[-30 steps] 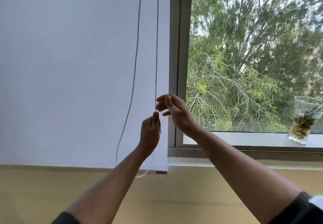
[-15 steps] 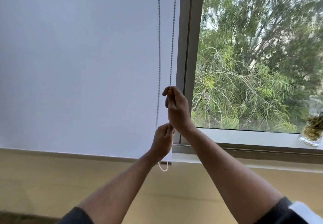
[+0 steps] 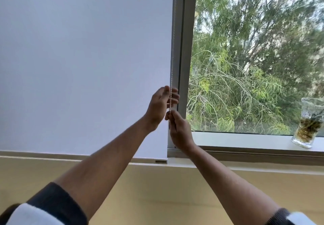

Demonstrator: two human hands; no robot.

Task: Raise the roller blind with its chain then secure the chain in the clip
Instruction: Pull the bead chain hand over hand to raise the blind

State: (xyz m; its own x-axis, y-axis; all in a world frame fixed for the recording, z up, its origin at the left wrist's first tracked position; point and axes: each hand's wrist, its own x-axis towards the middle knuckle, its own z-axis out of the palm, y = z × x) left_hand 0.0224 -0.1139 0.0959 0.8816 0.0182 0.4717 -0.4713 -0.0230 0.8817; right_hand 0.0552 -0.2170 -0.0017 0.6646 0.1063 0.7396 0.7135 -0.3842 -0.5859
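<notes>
The white roller blind [image 3: 84, 67] covers the left pane, with its bottom rail [image 3: 149, 160] down near the sill. The bead chain [image 3: 172, 49] hangs straight along the blind's right edge, against the grey window frame [image 3: 184, 49]. My left hand [image 3: 158, 105] is the upper one, its fingers curled round the chain. Just below it, my right hand [image 3: 178, 130] pinches the chain between thumb and fingertips. The chain's lower loop is hidden behind my hands. No clip is in sight.
A glass jug [image 3: 308, 123] with plant matter stands on the white sill [image 3: 245, 140] at the far right. Trees fill the uncovered right pane. A beige wall [image 3: 157, 189] runs below the window.
My left hand has risen above my right and taken the chain higher up. My right hand has dropped lower on the chain. The two chain strands now hang close together at the blind's edge.
</notes>
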